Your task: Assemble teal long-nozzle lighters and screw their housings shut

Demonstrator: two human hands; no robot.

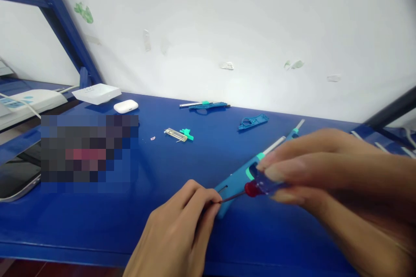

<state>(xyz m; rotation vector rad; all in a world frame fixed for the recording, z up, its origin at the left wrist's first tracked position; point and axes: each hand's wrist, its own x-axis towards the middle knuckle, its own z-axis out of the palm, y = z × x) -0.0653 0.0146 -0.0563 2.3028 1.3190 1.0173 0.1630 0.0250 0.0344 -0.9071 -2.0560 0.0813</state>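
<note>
At five o'clock over the counter (pixel 156 177), a blue utility lighter (pixel 238 177) is angled along its length towards two o'clock, butt nearest the left hand (pixel 182 220); there the screwdriver (pixel 251 189) is pinched near its tip, its handle grasped by the right hand (pixel 328 173).

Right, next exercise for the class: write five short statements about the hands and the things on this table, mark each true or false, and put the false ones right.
1. The right hand holds a screwdriver. True.
2. The left hand rests on the phone. False: its fingers are at the near end of the blue lighter.
3. The screwdriver has a red part next to its metal shaft. True.
4. The white case lies to the right of the loose blue shell. False: it lies to the left.
5. The table is blue. True.
</note>
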